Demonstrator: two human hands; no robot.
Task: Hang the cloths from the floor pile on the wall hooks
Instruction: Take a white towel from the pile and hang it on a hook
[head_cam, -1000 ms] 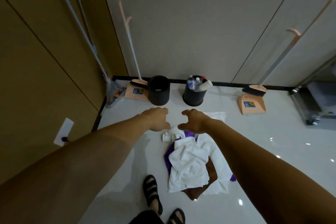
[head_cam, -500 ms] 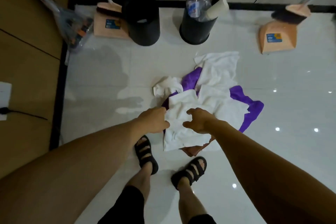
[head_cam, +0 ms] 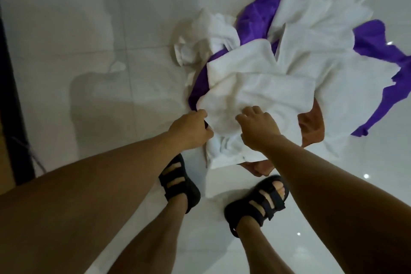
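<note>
Your left hand [head_cam: 189, 131] pinches the left edge of the top white cloth [head_cam: 251, 95], fingers closed on the fabric. Your right hand [head_cam: 259, 127] presses down on the same cloth near its middle, fingers curled into it; whether they actually grip it cannot be told. This cloth crowns the floor pile, lying over a purple cloth [head_cam: 258, 20] and a brown cloth [head_cam: 311, 127], with further white cloths [head_cam: 322, 6] spreading up and right. Your sandals [head_cam: 178, 182] stand just below the pile's near edge. Bare tiled floor [head_cam: 89, 51] lies open to the left as far as a dark baseboard strip [head_cam: 11, 95].
</note>
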